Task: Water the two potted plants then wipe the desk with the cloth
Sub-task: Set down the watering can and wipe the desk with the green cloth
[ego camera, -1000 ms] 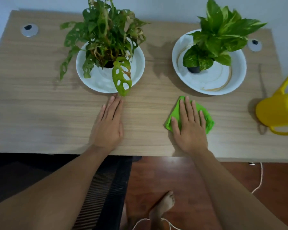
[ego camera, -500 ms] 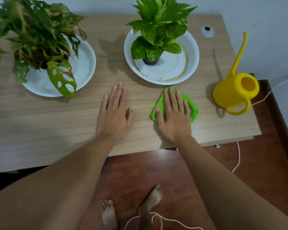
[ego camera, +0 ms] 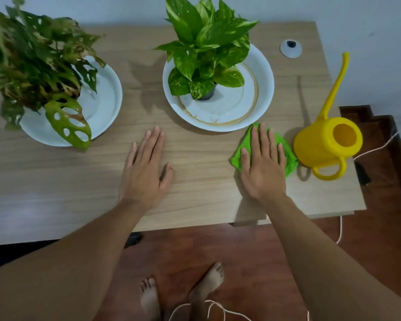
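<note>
Cloth (ego camera: pixel 289 156) slid right under your flat, open right hand (ego camera: pixel 263 167), from the middle of the counter (ego camera: pixel 56 181) to just beside the yellow can (ego camera: pixel 320 147). Your left hand (ego camera: pixel 146 170) lay open and empty. Wiping looked underway; both plants were untouched.

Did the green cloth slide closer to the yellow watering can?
Yes. The green cloth under the right hand slid right along the desk, now nearly touching the yellow watering can.
</note>
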A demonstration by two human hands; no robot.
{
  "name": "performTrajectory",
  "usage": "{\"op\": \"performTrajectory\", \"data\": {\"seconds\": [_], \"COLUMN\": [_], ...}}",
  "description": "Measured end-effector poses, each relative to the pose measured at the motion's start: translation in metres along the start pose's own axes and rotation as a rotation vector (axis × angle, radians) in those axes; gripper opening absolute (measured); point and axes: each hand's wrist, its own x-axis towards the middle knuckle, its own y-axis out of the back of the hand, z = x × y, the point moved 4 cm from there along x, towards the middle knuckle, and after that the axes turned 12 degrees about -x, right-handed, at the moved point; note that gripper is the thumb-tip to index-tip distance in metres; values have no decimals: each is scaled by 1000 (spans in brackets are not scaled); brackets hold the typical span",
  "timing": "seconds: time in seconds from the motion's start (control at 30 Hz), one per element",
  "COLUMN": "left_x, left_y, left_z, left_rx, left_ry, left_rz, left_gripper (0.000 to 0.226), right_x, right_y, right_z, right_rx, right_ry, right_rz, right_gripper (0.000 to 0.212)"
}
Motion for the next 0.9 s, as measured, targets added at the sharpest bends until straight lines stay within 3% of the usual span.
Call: {"op": "performTrajectory", "data": {"seconds": [0.27,0.57,0.9], "left_x": [0,0,0], "left_y": [-2,1,-1], "left_z": [-3,2,0], "left_rx": [-20,-41,-53], "left_ry": [-9,-1,-2], "left_rz": [28,19,20], "left_gripper": [80,79,77], "right_x": [32,-11,-12], "right_y": [-4,0,-1], "right_z": [3,-25,-106], "right_rx": [18,-63,-24], "right_ry": [-54,446,783], "right_rz": [-25,-30,-142], "right_gripper": [65,70,76]}}
